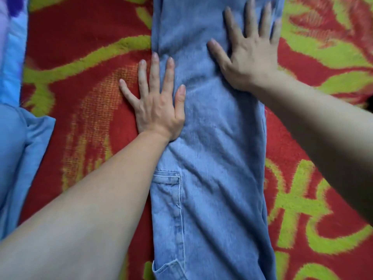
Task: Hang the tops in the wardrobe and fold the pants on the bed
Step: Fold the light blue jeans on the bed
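Light blue jeans (pixel 214 158) lie lengthwise on the red and green blanket (pixel 84 63), legs stacked into one long strip, patch pocket (pixel 167 190) at the near left edge. Left hand (pixel 157 106) flat, fingers spread, half on the jeans' left edge, half on blanket. Right hand (pixel 250 55) flat, fingers spread, pressing the denim farther up. Blue cloth (pixel 18 150) at left.

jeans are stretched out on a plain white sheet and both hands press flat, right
Not quite. The head view shows the jeans on a red blanket with green patterning, not a plain white sheet. The left hand and right hand do press flat.
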